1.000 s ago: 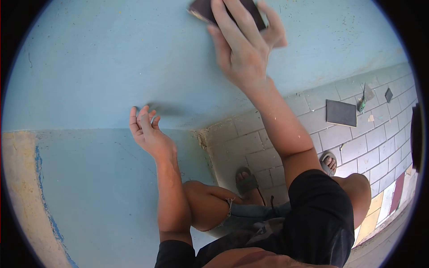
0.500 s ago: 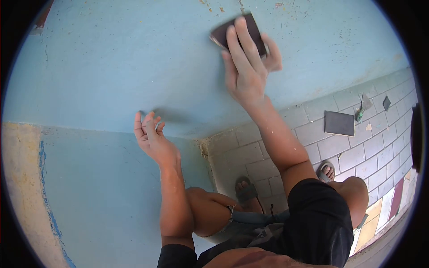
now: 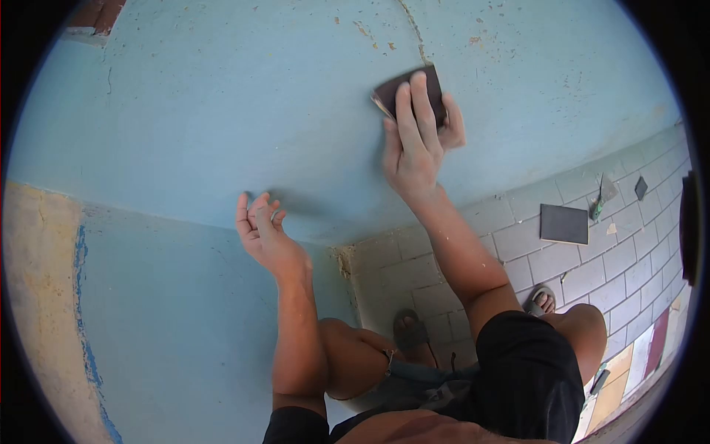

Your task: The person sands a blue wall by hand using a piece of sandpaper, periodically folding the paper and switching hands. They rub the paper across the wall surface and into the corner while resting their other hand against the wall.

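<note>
My right hand (image 3: 416, 159) presses a folded piece of dark sandpaper (image 3: 433, 92) flat against the light blue wall (image 3: 192, 111), just below a crack. Its fingers spread over the back of the sheet, and a paler underside shows at the left corner. Lower and to the left, my left hand (image 3: 270, 233) holds nothing. Its fingers are apart and loosely bent, with the tips at or close to the wall near the corner line.
On the grey tiled floor (image 3: 555, 260) at right lie a dark rectangular sheet (image 3: 563, 224), a scraper with a green handle (image 3: 596, 209) and a small dark piece (image 3: 641, 188). Paint is chipped along the wall crack (image 3: 414, 29). My sandalled feet are below.
The view has shifted, so the wall and floor sit lower in it. My right hand and the sandpaper appear lower and slightly right, nearer the crack's end. My left hand keeps its pose.
</note>
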Demonstrator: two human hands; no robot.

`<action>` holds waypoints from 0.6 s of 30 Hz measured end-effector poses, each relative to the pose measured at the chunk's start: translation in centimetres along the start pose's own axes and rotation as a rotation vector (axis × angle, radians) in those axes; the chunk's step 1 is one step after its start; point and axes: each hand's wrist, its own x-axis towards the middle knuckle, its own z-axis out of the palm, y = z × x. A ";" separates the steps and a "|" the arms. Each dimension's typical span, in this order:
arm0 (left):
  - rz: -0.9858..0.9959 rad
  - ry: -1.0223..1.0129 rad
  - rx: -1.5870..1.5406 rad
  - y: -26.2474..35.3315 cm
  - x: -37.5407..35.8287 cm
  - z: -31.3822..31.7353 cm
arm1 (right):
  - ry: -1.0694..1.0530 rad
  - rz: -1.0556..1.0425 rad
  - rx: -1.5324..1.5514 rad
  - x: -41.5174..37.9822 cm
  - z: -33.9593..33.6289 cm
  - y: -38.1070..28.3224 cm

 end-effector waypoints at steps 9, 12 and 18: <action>-0.050 0.065 -0.008 0.0 -0.2 0.3 | -0.136 0.034 -0.136 -9.4 2.1 1.0; -0.064 0.075 0.014 -0.2 -0.3 0.2 | -0.268 0.096 -0.117 -22.1 1.0 2.9; 0.023 -0.001 0.088 0.1 -0.7 -0.9 | -0.005 0.159 -0.020 -6.9 1.7 3.3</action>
